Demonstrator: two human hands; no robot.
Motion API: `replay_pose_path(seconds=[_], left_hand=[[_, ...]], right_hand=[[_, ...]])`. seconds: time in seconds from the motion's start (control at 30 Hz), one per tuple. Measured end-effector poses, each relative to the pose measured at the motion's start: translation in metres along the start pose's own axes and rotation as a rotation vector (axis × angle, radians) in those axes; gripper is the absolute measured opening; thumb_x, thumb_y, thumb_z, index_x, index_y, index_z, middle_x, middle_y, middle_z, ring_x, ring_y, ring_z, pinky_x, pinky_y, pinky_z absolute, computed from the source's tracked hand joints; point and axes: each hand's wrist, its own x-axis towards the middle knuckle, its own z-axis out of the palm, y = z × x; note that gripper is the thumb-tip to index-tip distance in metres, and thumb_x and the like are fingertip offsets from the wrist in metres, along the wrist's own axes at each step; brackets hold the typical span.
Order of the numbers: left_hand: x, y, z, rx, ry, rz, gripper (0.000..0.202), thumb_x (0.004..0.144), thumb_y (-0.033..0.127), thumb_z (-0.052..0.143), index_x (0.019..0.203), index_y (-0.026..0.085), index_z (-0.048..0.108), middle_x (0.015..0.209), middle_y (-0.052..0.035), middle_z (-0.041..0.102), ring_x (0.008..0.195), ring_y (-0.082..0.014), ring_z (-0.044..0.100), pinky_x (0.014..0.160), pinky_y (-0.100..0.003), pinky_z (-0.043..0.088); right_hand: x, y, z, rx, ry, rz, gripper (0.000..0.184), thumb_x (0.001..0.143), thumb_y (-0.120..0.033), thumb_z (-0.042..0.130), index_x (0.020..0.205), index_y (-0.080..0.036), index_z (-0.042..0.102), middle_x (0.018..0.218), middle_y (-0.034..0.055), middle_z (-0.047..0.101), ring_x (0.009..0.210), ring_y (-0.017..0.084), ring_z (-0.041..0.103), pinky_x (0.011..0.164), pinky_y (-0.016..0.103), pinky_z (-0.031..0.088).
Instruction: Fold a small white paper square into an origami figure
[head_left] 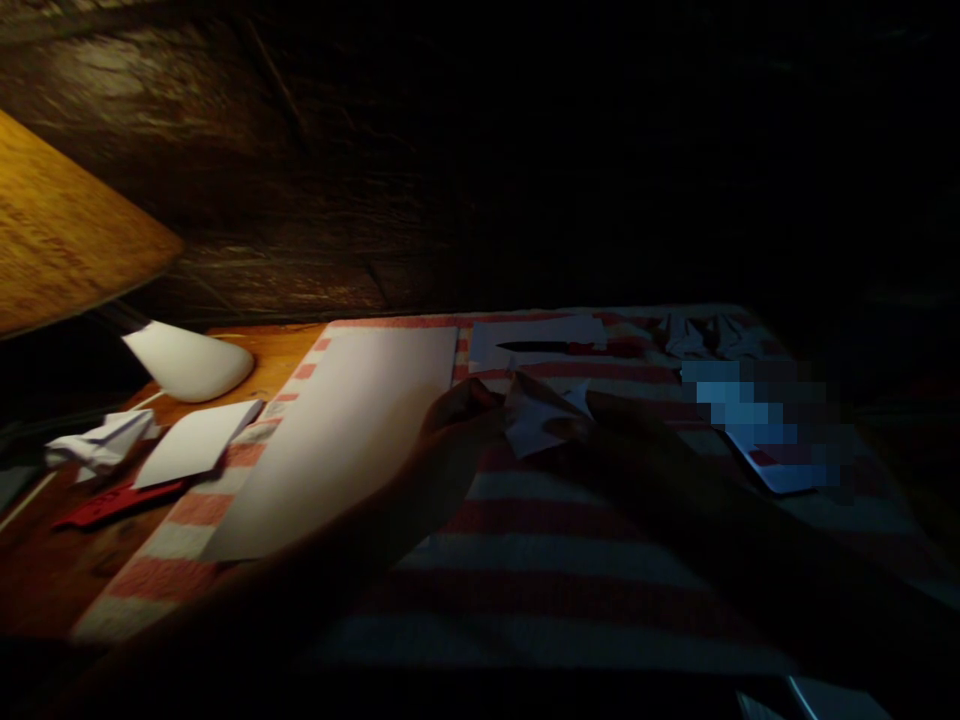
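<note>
Between my two hands is a piece of folded white paper [536,415], with pointed corners standing up at its top and right. My left hand [465,410] grips its left side, thumb and fingers closed on the edge. My right hand [589,430] has hold of the right side; it is in deep shadow, and its fingers show only in part. The paper is held above a red-and-white striped cloth [517,515]. Just beyond my hands, a knife [544,347] with a dark blade and red handle lies across a flat white sheet [487,332].
A large white sheet [337,430] lies left on the cloth. Further left are a lamp with a white base [195,360] and yellow shade [67,230], a crumpled paper [105,442], a white card [195,440] and a red strip [120,503]. Folded papers [682,337] sit back right, near a pixelated lit device [787,475].
</note>
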Motion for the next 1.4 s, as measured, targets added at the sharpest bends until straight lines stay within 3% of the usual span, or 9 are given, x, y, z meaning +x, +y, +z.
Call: replay_pose_path(seconds=[0.17,0.27,0.4,0.5,0.57,0.7,1.0,1.23,1.4], left_hand=[[-0.007,0.0,0.001,0.144,-0.154,-0.028,0.037,0.066,0.015,0.084,0.091,0.019,0.057,0.073,0.0029,0.066,0.065,-0.0116,0.061,0.062,-0.022,0.048],[-0.008,0.001,0.002,0.19,-0.161,-0.024,0.037,0.069,0.019,0.083,0.097,0.019,0.058,0.074,0.0023,0.066,0.065,-0.0121,0.062,0.06,-0.022,0.048],[-0.006,0.002,0.002,0.265,-0.081,0.071,0.029,0.07,0.019,0.079,0.094,0.018,0.064,0.073,0.0018,0.067,0.064,-0.0117,0.061,0.058,-0.021,0.047],[-0.005,0.003,0.0,0.299,-0.046,0.106,0.025,0.072,0.019,0.077,0.096,0.018,0.068,0.071,0.0017,0.066,0.067,-0.0125,0.062,0.06,-0.022,0.047],[-0.005,0.004,0.0,0.316,-0.031,0.141,0.024,0.073,0.02,0.077,0.096,0.019,0.07,0.069,0.0025,0.065,0.064,-0.0119,0.059,0.057,-0.021,0.045],[-0.005,0.004,-0.001,0.354,-0.039,0.224,0.012,0.075,0.014,0.073,0.085,0.02,0.075,0.073,0.0015,0.069,0.065,-0.0104,0.059,0.056,-0.02,0.045],[-0.011,0.007,0.0,0.328,-0.068,0.229,0.013,0.072,0.007,0.07,0.077,0.019,0.075,0.069,0.0017,0.07,0.062,-0.0096,0.062,0.055,-0.018,0.047],[-0.014,0.006,-0.003,0.174,-0.377,0.16,0.005,0.087,0.021,0.067,0.088,0.016,0.069,0.068,-0.0019,0.07,0.06,-0.0142,0.066,0.057,-0.025,0.054],[-0.015,0.006,0.0,0.319,-0.289,0.131,0.015,0.077,0.015,0.077,0.075,0.016,0.062,0.07,-0.0004,0.065,0.061,-0.0102,0.06,0.054,-0.02,0.047]], right_hand=[[0.001,-0.001,-0.002,0.041,0.036,0.007,0.025,0.078,-0.038,0.084,0.083,-0.018,0.07,0.08,0.0012,0.067,0.072,0.015,0.062,0.07,0.031,0.049],[0.0,-0.001,-0.003,0.07,0.022,-0.016,0.024,0.08,-0.037,0.083,0.08,-0.018,0.069,0.075,0.0002,0.064,0.069,0.013,0.059,0.064,0.027,0.047],[-0.004,-0.004,-0.004,0.139,-0.011,-0.094,0.027,0.085,-0.043,0.077,0.104,-0.026,0.069,0.087,0.0032,0.07,0.075,0.019,0.067,0.07,0.034,0.055],[-0.007,-0.006,-0.005,0.057,0.013,-0.16,0.043,0.083,-0.034,0.078,0.124,-0.035,0.062,0.103,0.0036,0.074,0.081,0.02,0.071,0.076,0.04,0.059],[-0.007,-0.005,-0.007,-0.051,0.045,-0.22,0.042,0.079,-0.026,0.081,0.118,-0.034,0.066,0.106,0.0023,0.074,0.087,0.021,0.071,0.076,0.038,0.059],[-0.006,-0.001,-0.008,-0.223,0.077,-0.33,0.02,0.08,-0.023,0.082,0.098,-0.027,0.076,0.104,0.0034,0.075,0.091,0.02,0.071,0.075,0.032,0.058],[-0.008,-0.004,-0.008,-0.22,0.074,-0.34,0.009,0.083,-0.023,0.08,0.091,-0.025,0.08,0.1,0.004,0.076,0.087,0.018,0.07,0.077,0.034,0.06],[-0.01,-0.008,-0.006,-0.148,0.121,-0.243,0.005,0.079,-0.023,0.082,0.083,-0.025,0.08,0.096,0.0035,0.077,0.087,0.018,0.071,0.072,0.031,0.061],[-0.008,-0.011,-0.008,-0.251,0.095,-0.263,0.004,0.08,-0.023,0.081,0.081,-0.022,0.077,0.086,0.0033,0.076,0.079,0.017,0.069,0.07,0.029,0.056]])
